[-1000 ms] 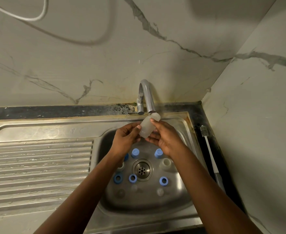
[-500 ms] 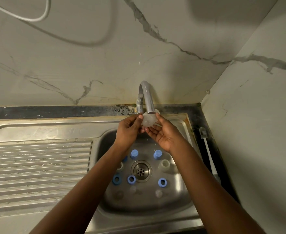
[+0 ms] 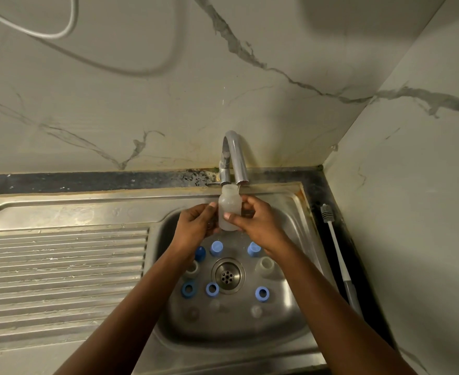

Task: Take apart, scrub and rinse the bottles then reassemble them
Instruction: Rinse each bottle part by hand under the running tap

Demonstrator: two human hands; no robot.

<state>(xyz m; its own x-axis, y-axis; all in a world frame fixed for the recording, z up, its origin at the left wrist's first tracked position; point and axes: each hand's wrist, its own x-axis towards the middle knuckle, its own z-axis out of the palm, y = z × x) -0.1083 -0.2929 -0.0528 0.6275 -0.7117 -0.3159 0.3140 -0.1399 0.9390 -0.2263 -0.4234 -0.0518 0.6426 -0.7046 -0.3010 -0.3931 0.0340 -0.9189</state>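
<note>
A small translucent bottle stands upright under the tap spout, its open mouth just below the outlet. My right hand grips its right side, thumb across the front. My left hand holds its left side with curled fingers. On the sink floor lie blue caps, blue rings, two more open bottles and clear teats around the drain.
The steel sink basin has a ribbed draining board on its left. A bottle brush lies on the dark ledge right of the basin. Marble walls close in behind and on the right.
The bottle went from tilted with its mouth toward the spout to upright under it. Both hands shifted slightly lower around its body.
</note>
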